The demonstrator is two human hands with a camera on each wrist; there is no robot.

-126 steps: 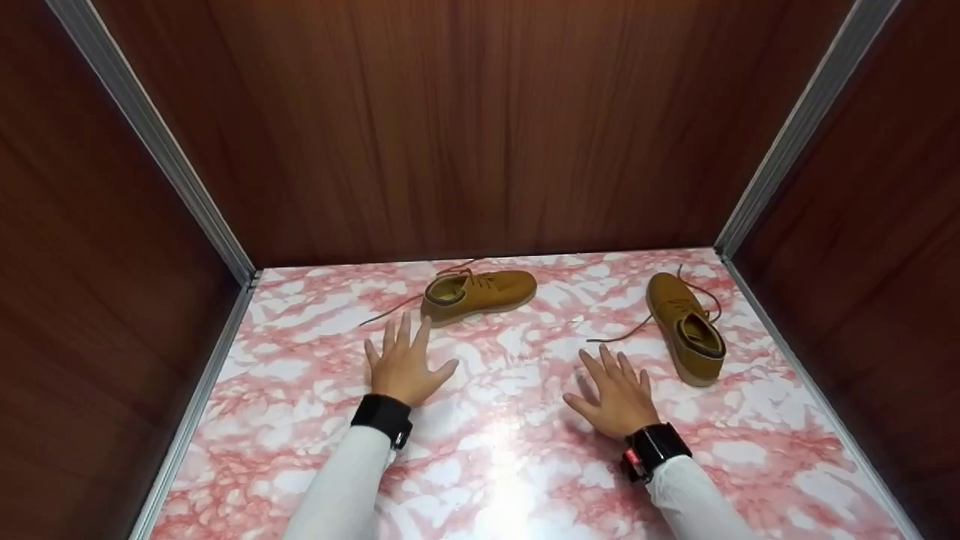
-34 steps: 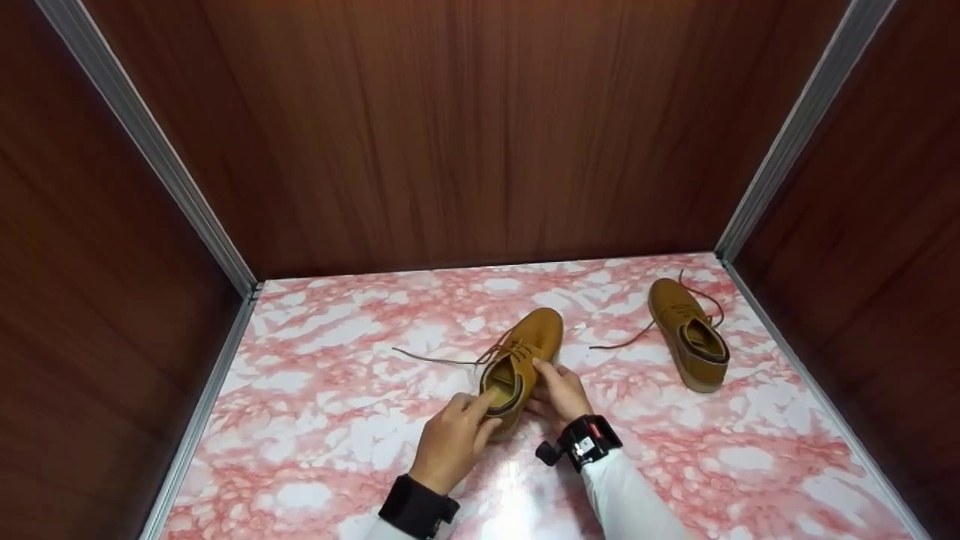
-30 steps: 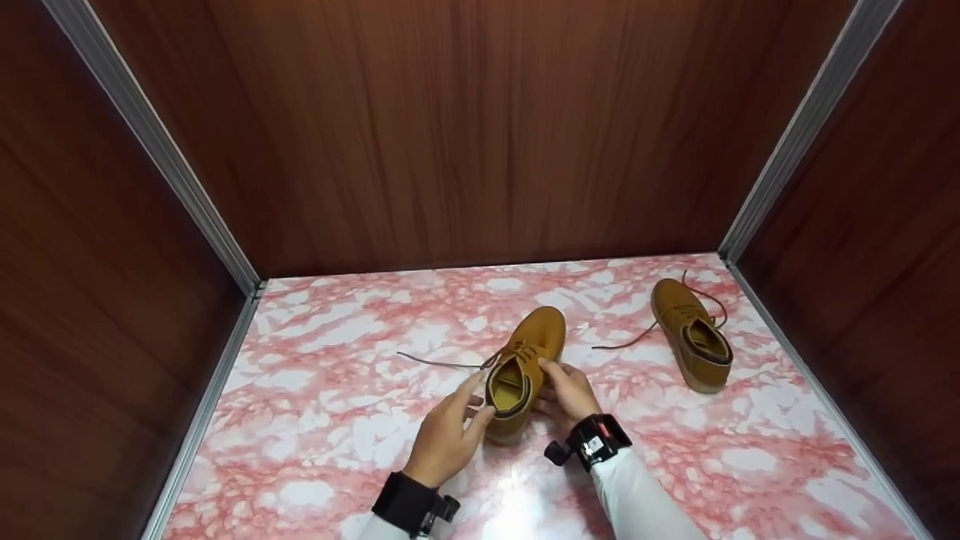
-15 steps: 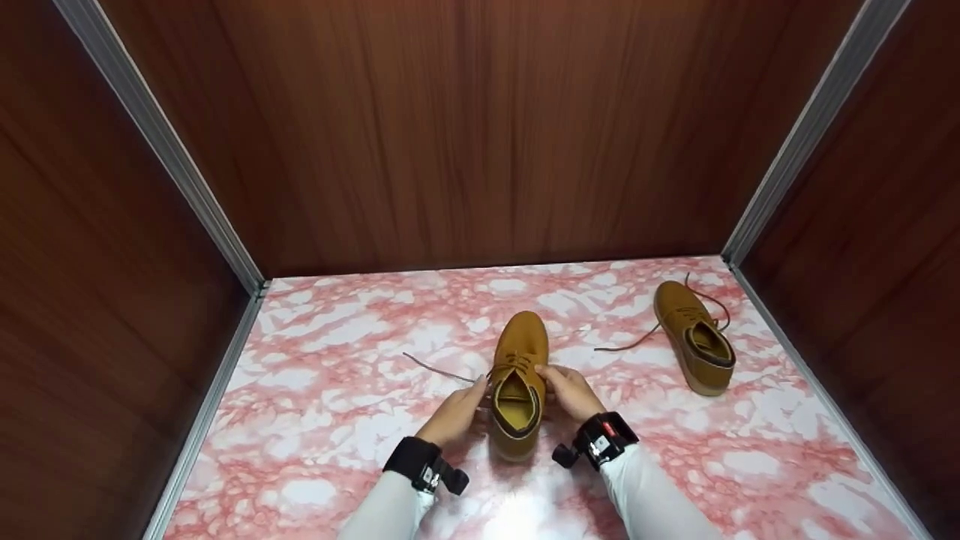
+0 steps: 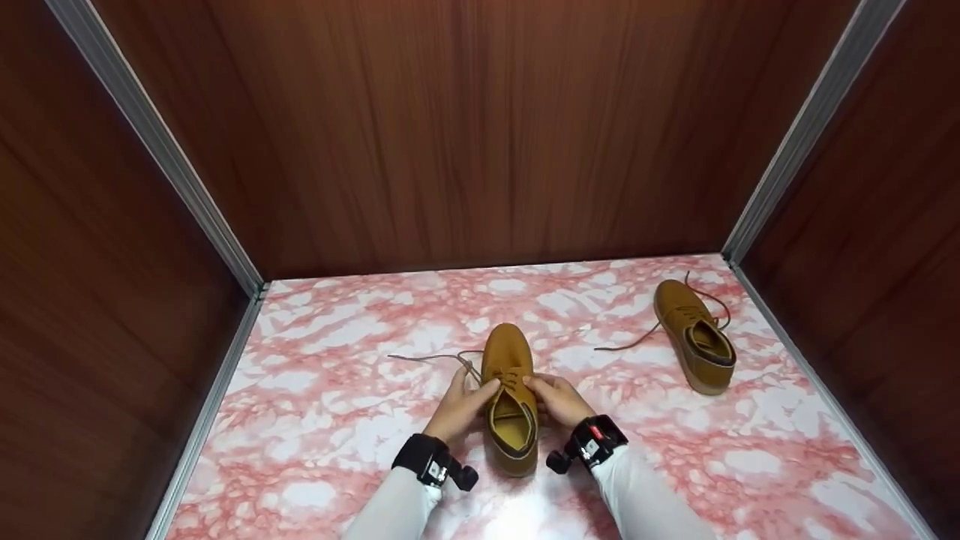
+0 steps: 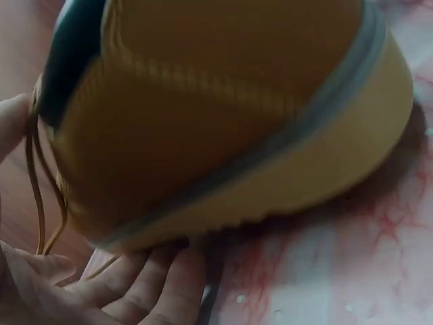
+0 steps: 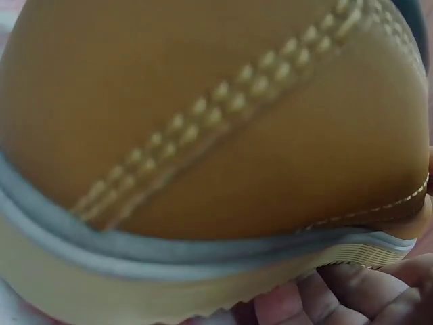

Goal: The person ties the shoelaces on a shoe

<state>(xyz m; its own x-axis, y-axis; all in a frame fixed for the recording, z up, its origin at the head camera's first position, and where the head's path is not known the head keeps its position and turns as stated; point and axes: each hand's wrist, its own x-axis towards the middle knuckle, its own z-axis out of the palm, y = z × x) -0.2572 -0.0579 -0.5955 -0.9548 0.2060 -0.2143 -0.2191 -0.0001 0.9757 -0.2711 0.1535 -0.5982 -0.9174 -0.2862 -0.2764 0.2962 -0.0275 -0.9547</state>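
Note:
Between my two hands is a tan lace-up shoe (image 5: 507,349), its toe towards the back wall and its heel towards me. My left hand (image 5: 455,407) grips its left side, thumb on top by the laces and fingers reaching under the sole (image 6: 284,183). On the opposite side my right hand (image 5: 562,401) grips it, thumb near the eyelets; in the right wrist view its fingers (image 7: 345,294) curl beneath the sole edge. A loose brown lace (image 5: 420,357) trails left past my left hand.
The matching tan shoe (image 5: 686,330) stands at the right, toe to the back, its laces loose on either side. A pink and white marbled surface (image 5: 322,420) lies under everything. Dark wood panels (image 5: 480,135) with metal corner strips enclose the back and sides.
Both hands, earlier spread and holding nothing, now grip the left shoe. It has come towards me and turned from pointing right to pointing away. The left hand has shifted from its heel to its side.

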